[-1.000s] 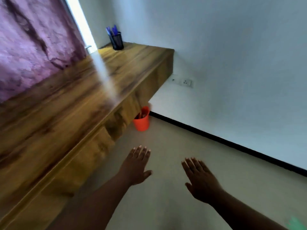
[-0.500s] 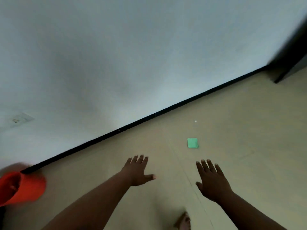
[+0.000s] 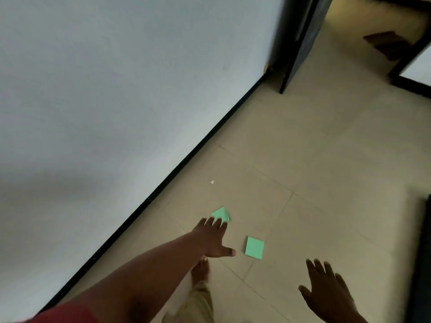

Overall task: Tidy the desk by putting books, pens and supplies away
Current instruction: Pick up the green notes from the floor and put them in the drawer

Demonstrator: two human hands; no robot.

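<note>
Two green sticky notes lie on the beige tiled floor. One green note [image 3: 221, 213] sits just beyond the fingertips of my left hand [image 3: 213, 238], which is stretched out flat with fingers spread and holds nothing. The other green note [image 3: 254, 248] lies flat to the right of that hand's thumb. My right hand [image 3: 326, 292] hovers lower right, fingers apart, with nothing in it. The desk is out of view.
A white wall [image 3: 116, 89] with a black skirting [image 3: 186, 157] runs along the left. A dark door frame [image 3: 296, 43] stands at the top right, with another room beyond. A small white scrap [image 3: 212, 182] lies on the floor. My bare foot [image 3: 200, 271] is below the left hand.
The view has swung right, away from the desk and the orange bin, to the floor by the door. A second green note has come into view. My left hand has reached toward the farther note.
</note>
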